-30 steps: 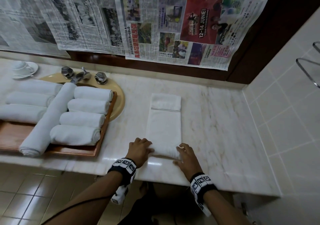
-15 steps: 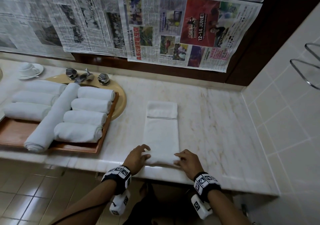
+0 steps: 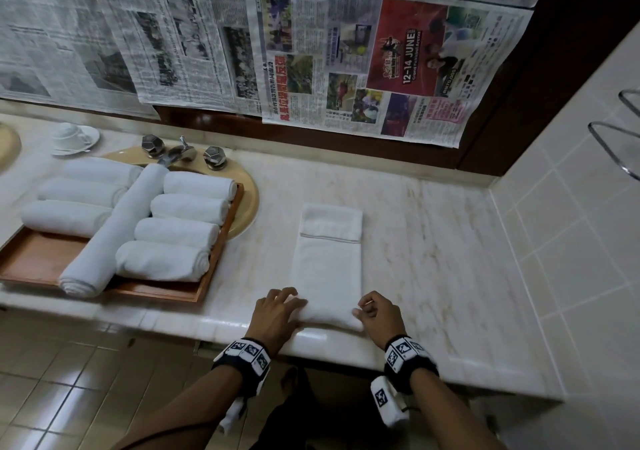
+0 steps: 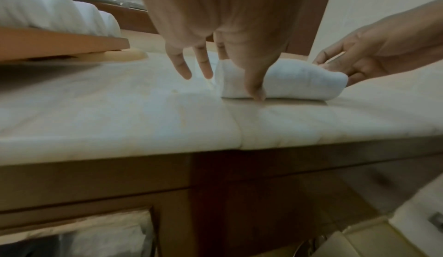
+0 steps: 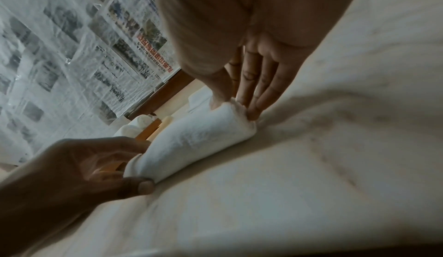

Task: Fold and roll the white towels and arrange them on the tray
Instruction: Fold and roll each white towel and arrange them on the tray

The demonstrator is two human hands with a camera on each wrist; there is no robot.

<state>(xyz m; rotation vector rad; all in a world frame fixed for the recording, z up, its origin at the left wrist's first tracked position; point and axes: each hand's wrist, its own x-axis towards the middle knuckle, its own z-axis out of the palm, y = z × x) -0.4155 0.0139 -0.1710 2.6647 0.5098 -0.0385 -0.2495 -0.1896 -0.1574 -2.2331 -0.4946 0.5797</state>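
A white towel [image 3: 329,266] lies folded into a long strip on the marble counter, its near end turned into a small roll [image 4: 294,83] [image 5: 191,143]. My left hand [image 3: 277,311] [image 4: 230,56] holds the roll's left end, thumb on its near side. My right hand [image 3: 377,314] [image 5: 239,98] pinches the right end between thumb and fingers. At the left a wooden tray [image 3: 34,259] carries several rolled white towels [image 3: 176,231] and one long roll [image 3: 114,231] lying diagonally across them.
The tray sits over a beige sink [image 3: 247,203] with a chrome faucet [image 3: 180,153]. A cup on a saucer [image 3: 71,136] stands at the back left. Newspapers [image 3: 311,51] cover the back wall. The tiled wall [image 3: 571,241] at the right carries a metal rack [image 3: 616,144].
Both hands stayed at the towel's near end, and that end has curled over into a small roll. The view has shifted slightly.
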